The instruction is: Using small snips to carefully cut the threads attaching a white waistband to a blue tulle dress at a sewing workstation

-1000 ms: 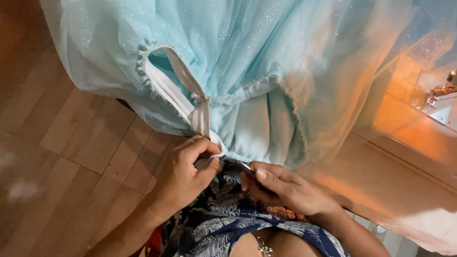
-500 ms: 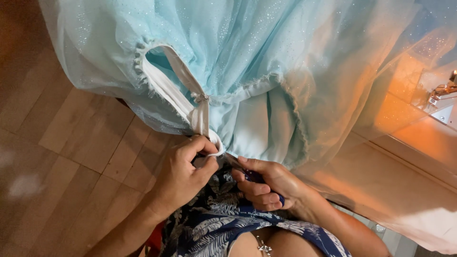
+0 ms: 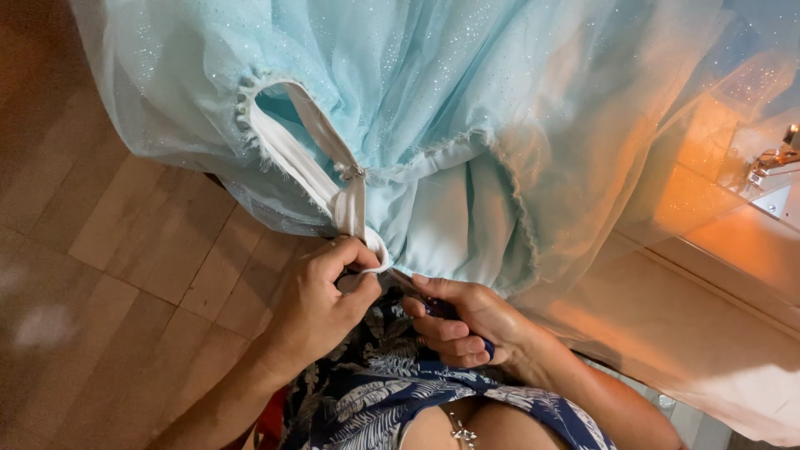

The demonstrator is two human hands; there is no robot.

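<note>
The left hand [image 3: 321, 304] pinches the lower end of a white zipper tape [image 3: 354, 212], its fingers [image 3: 346, 250] curled tight around the fabric edge just where the tape meets the hem of a pale blue glittery dress [image 3: 467, 100]. The right hand [image 3: 467, 321] sits just beside it, touching the same edge, fingers pressed together around a small tool with a dark blue handle [image 3: 442, 310]; the thin tip points toward the left fingers and into the seam (its exact kind is too hidden to tell).

Above the fingers the zipper tape splits into two white strips that open into a loop, with frayed threads along its outer rim. The dress hangs down over everything beyond the fingers, its sheer tulle layers covering most of the view and hiding what lies behind. Its satin lining [image 3: 467, 225] bunches just above the right hand.

Below the fingers lies dark blue leaf-printed clothing [image 3: 392, 392] on the person's lap. To the left of the left hand is a wooden floor [image 3: 108, 250]. Far right of the fingers, past the tulle, a pale worktop [image 3: 750, 242] carries part of a metal machine [image 3: 771, 162], lit warm orange.
</note>
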